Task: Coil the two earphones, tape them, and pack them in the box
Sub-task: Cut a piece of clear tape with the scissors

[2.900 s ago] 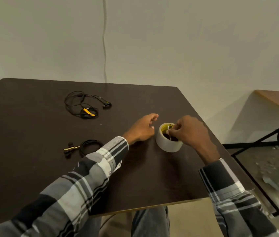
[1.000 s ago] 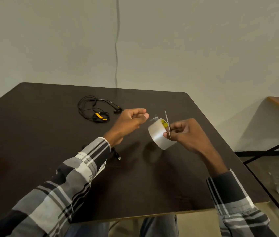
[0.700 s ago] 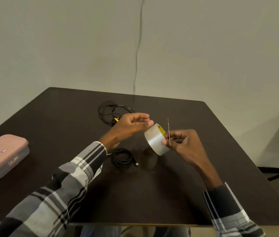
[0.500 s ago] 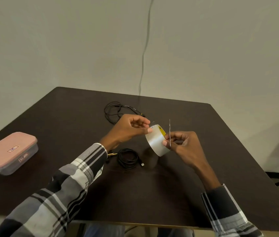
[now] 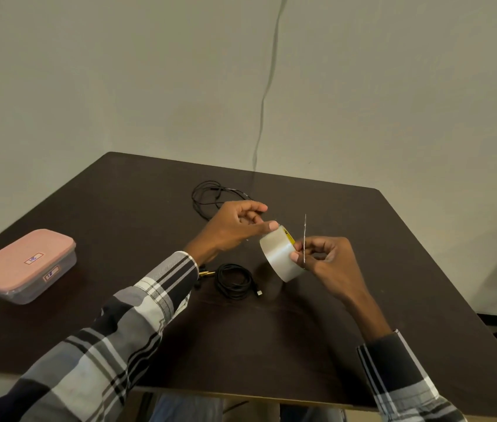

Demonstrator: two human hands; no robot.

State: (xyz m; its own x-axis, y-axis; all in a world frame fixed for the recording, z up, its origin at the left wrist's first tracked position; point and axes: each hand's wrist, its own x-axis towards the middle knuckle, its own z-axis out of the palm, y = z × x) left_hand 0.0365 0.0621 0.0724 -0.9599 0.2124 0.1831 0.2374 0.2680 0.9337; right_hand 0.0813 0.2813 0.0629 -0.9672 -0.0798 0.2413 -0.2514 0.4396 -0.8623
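My right hand [image 5: 329, 260] grips a roll of clear tape [image 5: 277, 254] above the dark table [image 5: 302, 345] and pinches a thin pale sliver [image 5: 305, 236] upright against it; I cannot tell what the sliver is. My left hand [image 5: 229, 229] is beside the roll, its thumb tip touching the roll's top edge and its fingers curled clear of it. A coiled black earphone [image 5: 235, 280] lies on the table just below my hands, its gold plug by my left sleeve. The second earphone [image 5: 207, 196] lies in loose loops further back, partly hidden by my left hand.
A shut pink-lidded plastic box [image 5: 22, 263] sits at the table's left edge. A thin cable [image 5: 267, 95] runs down the wall behind the table. The table's front edge is close to my lap.
The roll has been lifted off the table and is now held in the air. My head turned left, bringing the pink box into view. My left thumb moved onto the roll's edge.
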